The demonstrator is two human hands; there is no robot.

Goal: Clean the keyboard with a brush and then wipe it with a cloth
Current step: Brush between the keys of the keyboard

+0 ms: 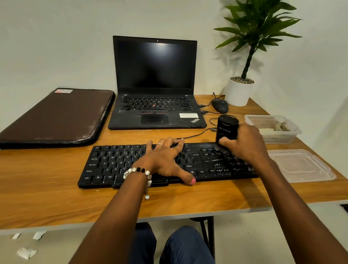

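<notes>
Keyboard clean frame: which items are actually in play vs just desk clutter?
In play:
- keyboard, steadied by the left hand lying flat on it
- black brush tool, gripped by the right hand over the keypad end
- open container, contents unclear, maybe the cloth

Clutter:
- laptop
- brown sleeve
- mouse
- potted plant
- clear lid

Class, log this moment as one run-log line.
stage: brushing | left hand: flat on keyboard, steadying | right hand: grips black brush over numpad end | cloth: unused

Matt black plastic keyboard (129,163); smooth wood-grain table (47,197); clear plastic lid (299,166).
</notes>
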